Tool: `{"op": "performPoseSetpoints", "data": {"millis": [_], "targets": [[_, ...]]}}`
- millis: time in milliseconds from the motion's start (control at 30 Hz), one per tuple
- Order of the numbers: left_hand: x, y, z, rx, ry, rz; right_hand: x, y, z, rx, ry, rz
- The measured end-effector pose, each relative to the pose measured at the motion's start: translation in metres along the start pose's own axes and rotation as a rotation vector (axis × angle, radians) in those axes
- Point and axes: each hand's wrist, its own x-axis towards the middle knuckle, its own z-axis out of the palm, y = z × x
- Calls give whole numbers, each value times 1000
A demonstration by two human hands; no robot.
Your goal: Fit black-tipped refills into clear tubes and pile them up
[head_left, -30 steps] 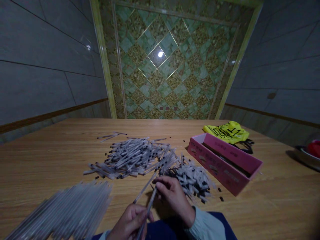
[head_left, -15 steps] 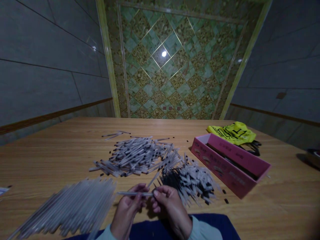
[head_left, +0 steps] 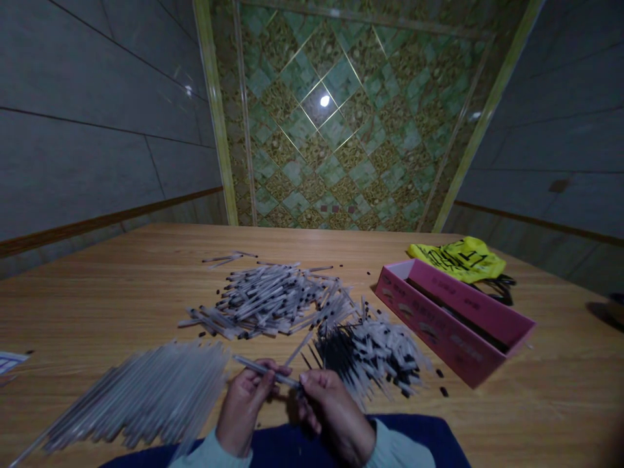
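My left hand (head_left: 246, 403) and my right hand (head_left: 327, 409) meet at the near table edge, both pinching one clear pen tube (head_left: 266, 369) that lies roughly level between them. The left fingers grip its middle, the right fingertips hold its right end. Just left of my hands lies a bundle of clear empty tubes (head_left: 141, 396). Right of my hands sits a heap of short caps and black tips (head_left: 373, 354). Beyond my hands lies a pile of assembled pens with black ends (head_left: 266, 300).
An open pink cardboard box (head_left: 453, 325) lies on the wooden table (head_left: 97, 305) at the right, with a yellow plastic bag (head_left: 461, 259) behind it. Small black bits are scattered near the box. A paper scrap (head_left: 10, 361) lies at the far left.
The tube was tilted steeply with my left hand low near my lap. Now both hands are level and the tube lies nearly horizontal between them. The view has shifted slightly left.
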Motion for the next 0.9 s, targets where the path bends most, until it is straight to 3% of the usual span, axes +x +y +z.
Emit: {"op": "performPoseSetpoints", "data": {"millis": [267,433,600,767,900], "targets": [[-2,-2,-1,3,10,4,0,-1,3,-121,97,-65],[-1,-5,-1,-38,57,-9,-3,-6,7,-279,246,-223],[-2,-2,4,-56,142,7,-4,-6,7,-308,52,-100],[1,-3,1,-69,155,4,-5,-5,5,-323,147,-224],[4,-7,-3,-65,94,-4,-5,-6,6,-310,88,-136]]}}
